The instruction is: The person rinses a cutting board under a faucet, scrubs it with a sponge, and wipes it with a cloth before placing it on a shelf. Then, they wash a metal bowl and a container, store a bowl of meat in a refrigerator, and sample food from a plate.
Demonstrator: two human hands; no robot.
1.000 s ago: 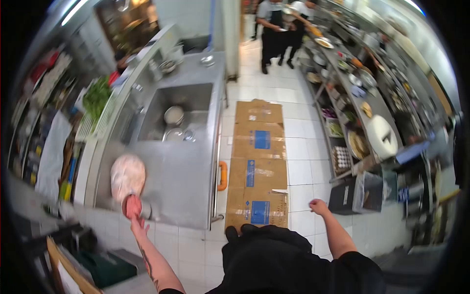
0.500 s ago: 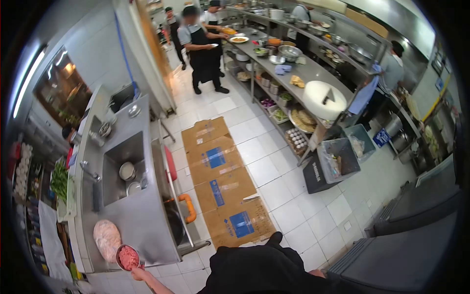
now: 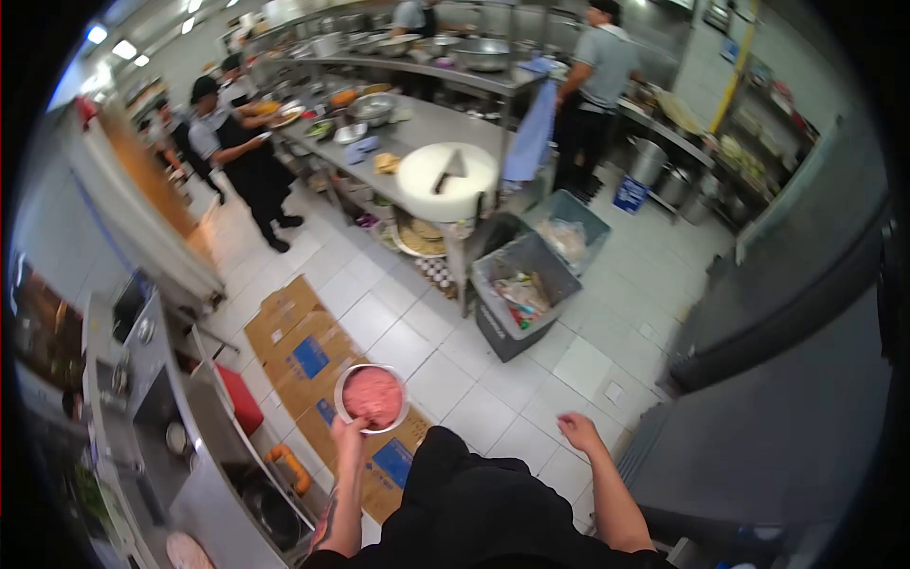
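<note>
My left hand grips the rim of a round metal bowl, held out over the floor in front of me. Pink ground meat fills much of the bowl. My right hand hangs free to the right above the floor tiles, its fingers loosely bent and apart, holding nothing. A bag of pale pink meat lies on the steel sink counter at lower left, partly cut off by the view.
Flattened cardboard covers the floor ahead. Grey bins with rubbish stand by the prep table, which bears a large round white block. A co-worker stands left, another at the back. Dark grey units line the right.
The bowl of ground meat has moved from beside the bagged meat at the counter to in front of me. My view has turned right, and my right hand has come into sight.
</note>
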